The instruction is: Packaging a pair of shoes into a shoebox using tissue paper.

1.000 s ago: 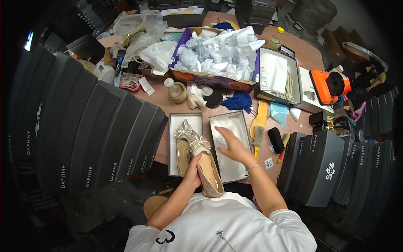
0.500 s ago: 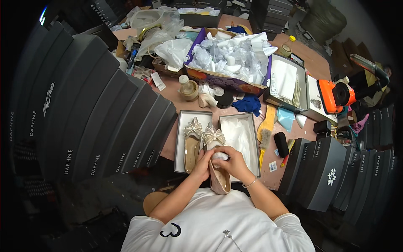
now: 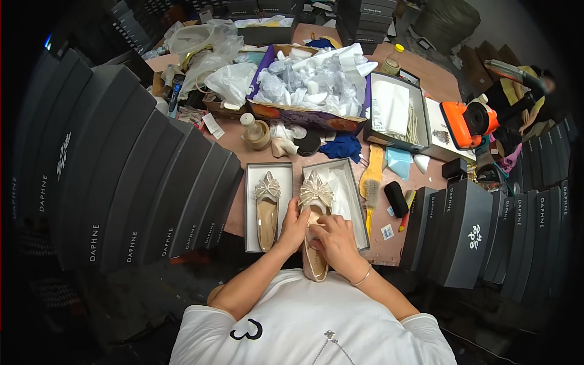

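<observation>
Bow flat #1 (image 3: pixel 266 224) already in L box half (image 3: pixel 253 177); bow flat #2 (image 3: pixel 317 192) not boxed yet, in L hand's (image 3: pixel 294 227) fingers, partly over R box half (image 3: pixel 354 196). R hand's (image 3: pixel 336 241) fingers bunched at its opening, can't tell if gripping.

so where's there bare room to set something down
Free: the far-right tabletop, right of the yellow-capped bottle; a narrow strip between the left shoebox stack and the left open box. Crowded: around the purple carton and plastic bags, and the near middle, where the left hand and right hand are on a shoe.
</observation>
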Demonstrator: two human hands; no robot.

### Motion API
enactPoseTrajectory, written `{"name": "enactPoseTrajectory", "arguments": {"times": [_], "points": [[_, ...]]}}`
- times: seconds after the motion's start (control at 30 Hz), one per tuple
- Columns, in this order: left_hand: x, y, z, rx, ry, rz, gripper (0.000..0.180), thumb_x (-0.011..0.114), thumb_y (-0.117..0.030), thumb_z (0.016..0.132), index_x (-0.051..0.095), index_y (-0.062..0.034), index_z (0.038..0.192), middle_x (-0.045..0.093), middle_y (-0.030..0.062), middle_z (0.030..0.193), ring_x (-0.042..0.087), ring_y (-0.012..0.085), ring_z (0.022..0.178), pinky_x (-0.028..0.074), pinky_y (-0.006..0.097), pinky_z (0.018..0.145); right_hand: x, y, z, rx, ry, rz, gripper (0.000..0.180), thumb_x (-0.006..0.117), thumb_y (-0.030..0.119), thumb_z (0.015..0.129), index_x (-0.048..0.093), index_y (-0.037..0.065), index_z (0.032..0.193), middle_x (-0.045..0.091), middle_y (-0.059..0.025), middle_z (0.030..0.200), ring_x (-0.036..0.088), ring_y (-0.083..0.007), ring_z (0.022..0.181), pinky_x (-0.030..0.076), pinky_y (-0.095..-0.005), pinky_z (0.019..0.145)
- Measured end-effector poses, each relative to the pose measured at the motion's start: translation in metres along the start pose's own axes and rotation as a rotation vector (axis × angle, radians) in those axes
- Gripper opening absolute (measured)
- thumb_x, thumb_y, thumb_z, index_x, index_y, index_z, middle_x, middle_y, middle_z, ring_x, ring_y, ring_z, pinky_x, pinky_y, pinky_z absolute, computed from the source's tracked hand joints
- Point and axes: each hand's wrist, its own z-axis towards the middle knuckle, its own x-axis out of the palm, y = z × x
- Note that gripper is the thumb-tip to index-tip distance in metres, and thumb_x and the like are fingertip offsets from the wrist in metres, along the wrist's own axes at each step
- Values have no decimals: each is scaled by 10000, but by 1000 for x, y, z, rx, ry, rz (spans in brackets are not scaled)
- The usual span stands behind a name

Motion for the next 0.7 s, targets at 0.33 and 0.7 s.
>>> {"name": "enactPoseTrajectory", "arguments": {"times": [0.33,0.7], "points": [[10,-14,-4,-16,57,-31,485,486,-145,963,287,-15,1385,526,134,1206,521,174,1065,431,300,910,4,-25,18,184,-291,-43,721,810,225,645,489,83,1275,572,-160,964,585,-320,884,472,-367,749],[15,-4,3,146,113,173,541,457,-195,990,204,-33,1439,432,140,1331,439,181,1194,355,296,1011,40,-66,38,396,-178,307,637,768,114,686,505,-66,1237,616,-280,1066,614,-394,999,494,-388,847]]}}
